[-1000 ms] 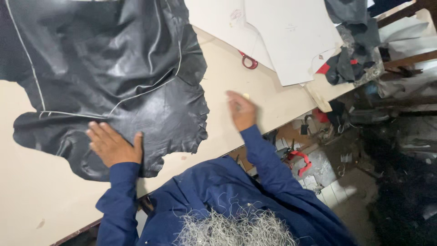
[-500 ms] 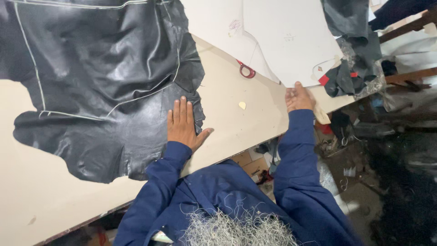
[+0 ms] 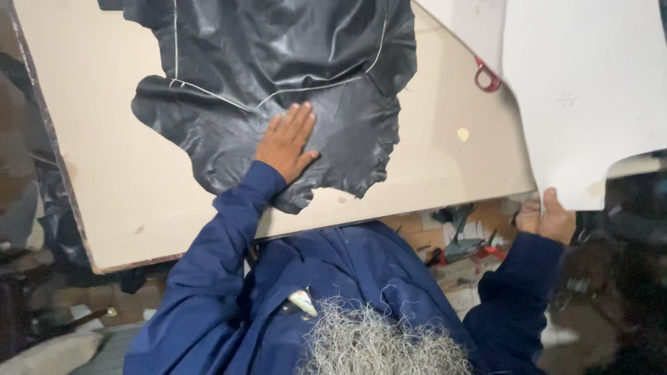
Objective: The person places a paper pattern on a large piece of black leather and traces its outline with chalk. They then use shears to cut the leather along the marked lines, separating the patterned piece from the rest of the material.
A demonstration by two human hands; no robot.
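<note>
A large black leather hide [image 3: 278, 55] with thin white chalk lines lies spread on the beige table [image 3: 431, 173]. My left hand [image 3: 286, 142] lies flat on the hide's near part, palm down, holding nothing. My right hand [image 3: 549, 219] is past the table's near right edge and grips the lower corner of a big white sheet [image 3: 583, 90], thumb on top. Both my sleeves are dark blue.
A red scissor handle [image 3: 486, 76] sticks out from under the white sheet. A small pale scrap [image 3: 463, 133] lies on the table between hide and sheet. Below the table edge are tools and clutter [image 3: 462, 243]. Dark material hangs at the left [image 3: 42, 208].
My right hand went from the table top to the white sheet's lower corner and took hold of it. My left hand slid right along the hide and still rests flat on it.
</note>
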